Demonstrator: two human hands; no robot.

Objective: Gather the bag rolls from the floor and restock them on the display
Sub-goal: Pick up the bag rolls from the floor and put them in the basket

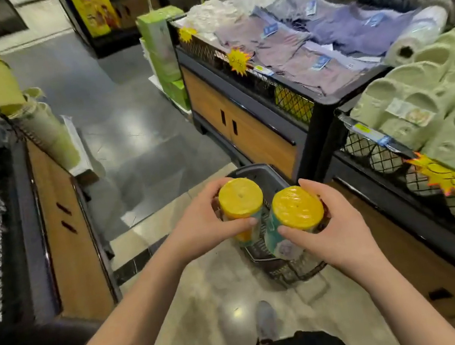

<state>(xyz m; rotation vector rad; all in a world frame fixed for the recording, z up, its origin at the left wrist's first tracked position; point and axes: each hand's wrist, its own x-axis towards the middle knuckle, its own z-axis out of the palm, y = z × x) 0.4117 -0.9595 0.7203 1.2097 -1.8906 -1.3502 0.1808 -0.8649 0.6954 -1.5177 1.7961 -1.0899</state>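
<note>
Both hands are up at mid-frame, one roll in each.

The left hand [208, 230] grips a yellow cylindrical bag roll [240, 198], fingers curled round the far side and thumb across the near side just under the top. The right hand [340, 232] grips a second yellow roll [297, 206] the same way, thumb low on the near side.

We note both rolls held in the air above the floor, roughly upright with their tops tilted toward us. They sit just beside each other; whether they touch we cannot tell. The tops are flat, round and bright yellow under glossy, crinkled film, each with a small dimple at centre. The sides carry a teal and white printed sleeve; the print is blurred.

Beneath the rolls stands a dark plastic shopping basket [253, 173] with lattice walls, on the glossy pale tiled floor [204, 300]. Its inside is mostly hidden behind the rolls.

To the right is a black-framed display table [395, 253] with wood-grain panels and a diamond wire-mesh rim. It carries matte pale green moulded slippers [431, 100]. The next table [243, 131] behind it holds soft folded lilac and blue garments [318, 40]. Spiky yellow-orange starburst tags [447, 179] hang on the mesh. A grey shoe [265, 317] shows on the floor near the bottom edge.
</note>
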